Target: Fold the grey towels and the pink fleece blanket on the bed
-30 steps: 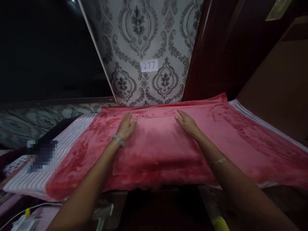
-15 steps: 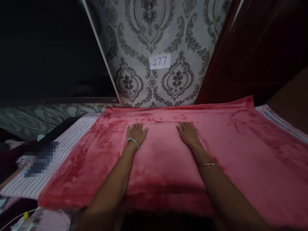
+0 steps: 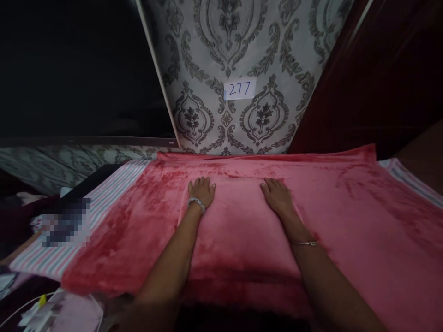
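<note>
A plush pink-red blanket (image 3: 346,216) lies spread over a flat surface in front of me. A folded, paler panel of it (image 3: 238,226) sits in the middle. My left hand (image 3: 201,190) rests flat on the panel's far left corner, fingers stretched out, a silver bangle on the wrist. My right hand (image 3: 277,196) lies flat on the far right corner, fingers together and extended, a thin bracelet on the forearm. Neither hand holds anything.
A striped sheet (image 3: 86,212) shows under the blanket at the left and far right. Patterned wallpaper with a paper label "277" (image 3: 240,88) rises behind. A dark red door (image 3: 380,74) stands at the right. White cables and clutter (image 3: 41,309) lie at lower left.
Both hands slid from the far edge of the fold toward me and now lie flat, closer together. The camera view shifted left, so the scene sits further right.
</note>
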Demonstrator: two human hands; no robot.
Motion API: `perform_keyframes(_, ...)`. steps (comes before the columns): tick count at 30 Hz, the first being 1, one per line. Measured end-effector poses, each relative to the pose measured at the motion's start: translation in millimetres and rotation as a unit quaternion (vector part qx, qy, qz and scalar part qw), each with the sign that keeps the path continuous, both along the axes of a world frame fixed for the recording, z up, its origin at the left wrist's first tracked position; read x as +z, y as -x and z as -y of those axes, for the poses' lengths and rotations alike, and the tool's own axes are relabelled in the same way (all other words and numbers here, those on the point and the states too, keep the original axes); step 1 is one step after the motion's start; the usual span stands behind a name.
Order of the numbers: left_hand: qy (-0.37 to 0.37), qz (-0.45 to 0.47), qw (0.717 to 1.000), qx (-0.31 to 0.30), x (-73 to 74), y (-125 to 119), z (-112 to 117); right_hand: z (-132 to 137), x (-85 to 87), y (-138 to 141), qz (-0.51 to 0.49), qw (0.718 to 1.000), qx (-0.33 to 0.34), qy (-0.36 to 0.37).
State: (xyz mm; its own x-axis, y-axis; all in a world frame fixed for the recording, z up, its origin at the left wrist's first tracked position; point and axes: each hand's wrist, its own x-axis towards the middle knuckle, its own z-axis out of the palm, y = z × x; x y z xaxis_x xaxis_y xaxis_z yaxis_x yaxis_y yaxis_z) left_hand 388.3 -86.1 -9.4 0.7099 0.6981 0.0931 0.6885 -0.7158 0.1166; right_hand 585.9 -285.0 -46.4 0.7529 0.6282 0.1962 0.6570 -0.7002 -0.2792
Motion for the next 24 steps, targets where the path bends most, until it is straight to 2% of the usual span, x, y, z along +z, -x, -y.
perform_keyframes(4, 0.020, -0.001, 1.000, 0.004, 9.2, -0.1, 4.7, 0.1, 8.0, 6.1, -0.004, 1.000, 0.003, 0.003)
perform_keyframes(9, 0.044, -0.006, 0.999, -0.004, 45.6, 8.0, 21.5, 0.5, 27.1, 6.2, -0.048, 0.998, -0.005, 0.039)
perform_keyframes(11, 0.050, 0.002, 0.998, -0.048, 57.0, 25.5, 43.5, 0.7, 37.3, 10.0, -0.054, 0.998, 0.004, 0.036)
perform_keyframes(13, 0.046, 0.023, 0.989, -0.138, 56.9, 52.7, 75.5, 0.4, 46.3, 22.9, -0.030, 0.996, 0.077, 0.016)
perform_keyframes(14, 0.035, 0.042, 0.979, -0.198, 51.5, 68.4, 93.4, -0.2, 49.6, 33.3, -0.014, 0.989, 0.144, 0.008)
perform_keyframes(16, 0.016, 0.045, 0.951, -0.305, 31.7, 98.7, 127.2, -2.7, 52.1, 59.2, 0.013, 0.952, 0.305, 0.011)
perform_keyframes(18, -0.014, 0.036, 0.933, -0.358, 4.9, 121.3, 151.2, -7.9, 49.3, 84.0, 0.020, 0.899, 0.435, 0.039)
perform_keyframes(19, -0.031, 0.036, 0.931, -0.362, -8.6, 128.4, 158.3, -11.8, 46.4, 92.8, 0.021, 0.878, 0.475, 0.056)
perform_keyframes(20, -0.046, 0.038, 0.930, -0.362, -20.8, 132.7, 162.2, -16.5, 43.1, 98.1, 0.026, 0.863, 0.500, 0.069)
perform_keyframes(22, -0.065, 0.044, 0.933, -0.352, -39.3, 134.9, 163.5, -28.1, 37.0, 97.4, 0.046, 0.850, 0.519, 0.082)
perform_keyframes(24, -0.067, 0.049, 0.934, -0.347, -48.5, 133.1, 161.4, -42.2, 33.3, 84.6, 0.067, 0.849, 0.518, 0.083)
